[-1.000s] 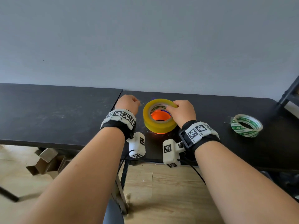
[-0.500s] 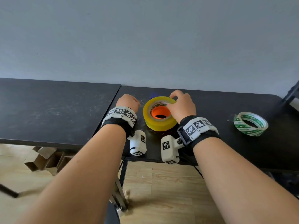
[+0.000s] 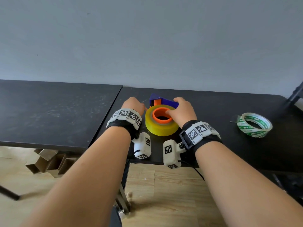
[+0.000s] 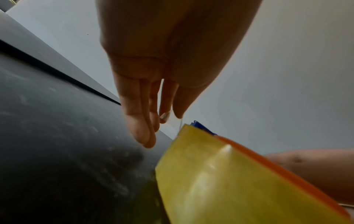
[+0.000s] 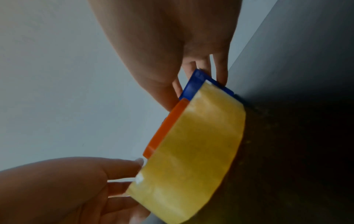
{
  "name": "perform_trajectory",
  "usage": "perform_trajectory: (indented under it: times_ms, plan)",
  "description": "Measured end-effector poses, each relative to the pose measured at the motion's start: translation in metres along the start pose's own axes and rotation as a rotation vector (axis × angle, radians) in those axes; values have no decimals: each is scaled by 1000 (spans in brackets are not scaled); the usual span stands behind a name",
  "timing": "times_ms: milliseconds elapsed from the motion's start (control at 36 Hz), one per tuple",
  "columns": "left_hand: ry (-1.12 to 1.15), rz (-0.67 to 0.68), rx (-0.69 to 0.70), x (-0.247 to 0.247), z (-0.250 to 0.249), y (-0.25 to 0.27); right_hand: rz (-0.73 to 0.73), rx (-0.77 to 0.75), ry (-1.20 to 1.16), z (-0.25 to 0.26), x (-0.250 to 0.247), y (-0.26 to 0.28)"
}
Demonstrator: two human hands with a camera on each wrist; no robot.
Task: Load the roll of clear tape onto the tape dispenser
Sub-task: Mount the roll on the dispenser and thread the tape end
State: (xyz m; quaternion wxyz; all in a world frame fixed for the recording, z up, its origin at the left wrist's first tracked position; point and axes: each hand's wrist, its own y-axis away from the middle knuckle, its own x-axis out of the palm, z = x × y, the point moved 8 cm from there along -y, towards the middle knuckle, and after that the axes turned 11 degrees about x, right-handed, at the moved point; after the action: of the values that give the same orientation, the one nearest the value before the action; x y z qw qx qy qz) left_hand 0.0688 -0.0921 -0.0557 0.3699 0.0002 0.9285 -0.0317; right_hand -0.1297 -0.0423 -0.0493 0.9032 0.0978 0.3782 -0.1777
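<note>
The stiff, slick tape roll (image 3: 161, 124) is best gripped by its rim, where the right hand (image 3: 183, 110) curls around the dispenser (image 3: 165, 101); the left hand (image 3: 133, 104) pinches the tape end beside it.

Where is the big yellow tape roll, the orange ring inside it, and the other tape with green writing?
yellow tape roll (image 3: 161, 128): head view, on its outer side wall.
orange ring (image 3: 157, 119): head view, on its near rim.
green-printed tape roll (image 3: 246, 127): head view, on its near side wall.

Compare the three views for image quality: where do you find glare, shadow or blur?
Head view: sharp, evenly lit. Left wrist view: glare streaks on the yellow tape roll, left hand underside shadowed. Right wrist view: soft, black table sinks into darkness.
</note>
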Motion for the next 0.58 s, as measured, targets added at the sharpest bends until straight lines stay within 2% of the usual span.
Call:
perform_trajectory:
  times_ms: [111, 389, 583]
  plan:
    - [87, 31, -7, 10, -1, 3, 3, 4, 9, -1, 1, 3]
    - [158, 6, 23, 7, -6, 14, 6, -4, 100, -3, -3, 13]
    - [230, -63, 76, -12, -29, 28, -12, 50, -39, -12, -17, 25]
